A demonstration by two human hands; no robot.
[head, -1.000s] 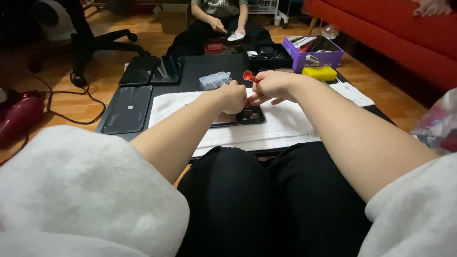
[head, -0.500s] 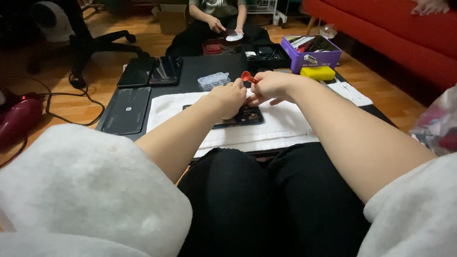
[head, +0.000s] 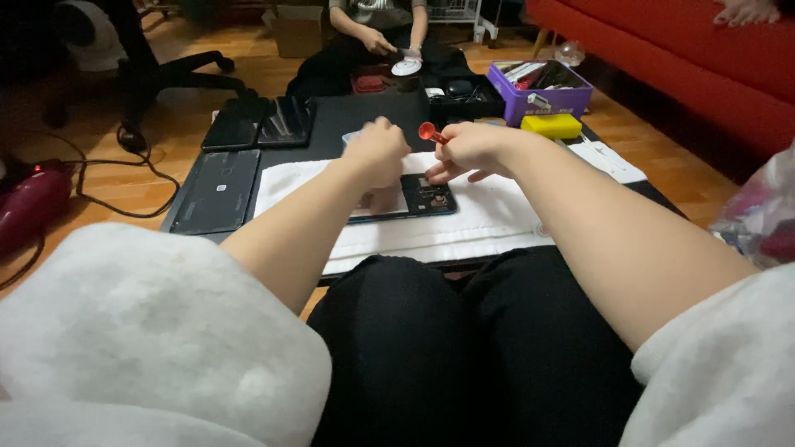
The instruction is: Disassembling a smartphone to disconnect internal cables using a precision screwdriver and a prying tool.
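The left hand [head: 379, 153] has lifted slightly off the opened phone [head: 414, 197], and the red-handled screwdriver [head: 432, 132] seems tilted further left.

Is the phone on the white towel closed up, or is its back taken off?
Open. The phone lies flat on the white towel with dark inner parts showing near the right hand, which holds a red-handled screwdriver.

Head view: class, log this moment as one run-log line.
left hand: resting on opened phone | right hand: holds red-handled screwdriver over phone | phone on white cloth | purple box behind
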